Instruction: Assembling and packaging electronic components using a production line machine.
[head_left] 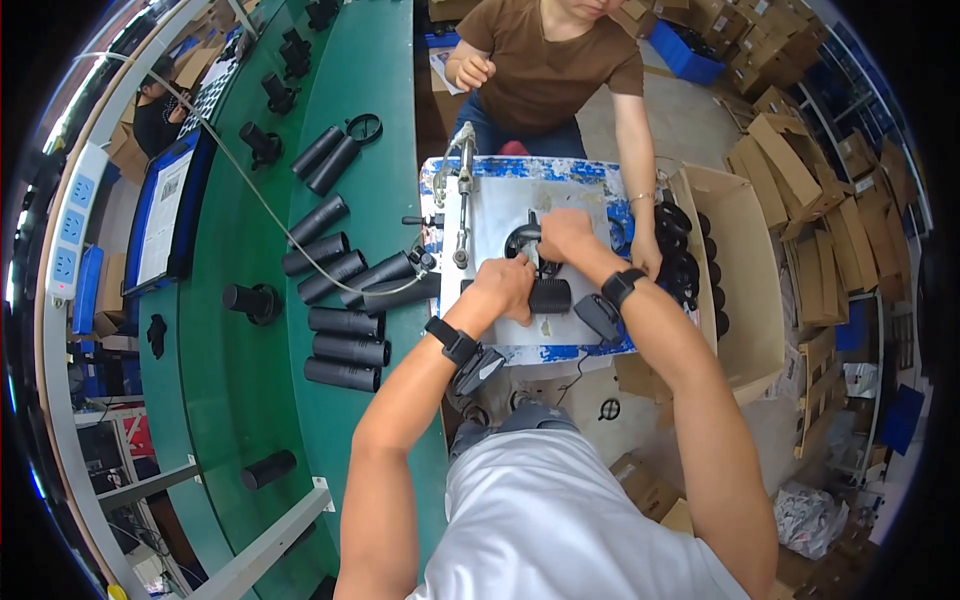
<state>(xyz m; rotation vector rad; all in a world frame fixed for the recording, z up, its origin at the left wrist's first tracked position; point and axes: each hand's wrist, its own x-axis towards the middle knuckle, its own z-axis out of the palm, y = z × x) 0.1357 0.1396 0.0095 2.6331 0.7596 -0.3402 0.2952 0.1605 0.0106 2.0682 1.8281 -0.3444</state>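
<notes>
My left hand (505, 287) is closed over a black ribbed tube (550, 296) lying across the small worktable. Part of the tube is hidden under the hand. Just beyond it, my right hand (567, 236) is closed at a black ring-shaped part (522, 239), its fingertips partly hidden. Both hands work close together on the pale tabletop (490, 215) with its worn blue-and-white edge. A metal lever clamp (464, 190) stands left of them.
Black tubes (345, 348) lie on the green bench (340, 440) at left. Opposite me, a co-worker's hand (647, 252) hangs beside black ring parts (680, 275) near an open carton (755, 300). The co-worker's other hand (473, 72) is raised. A thin hose (270, 215) crosses the bench.
</notes>
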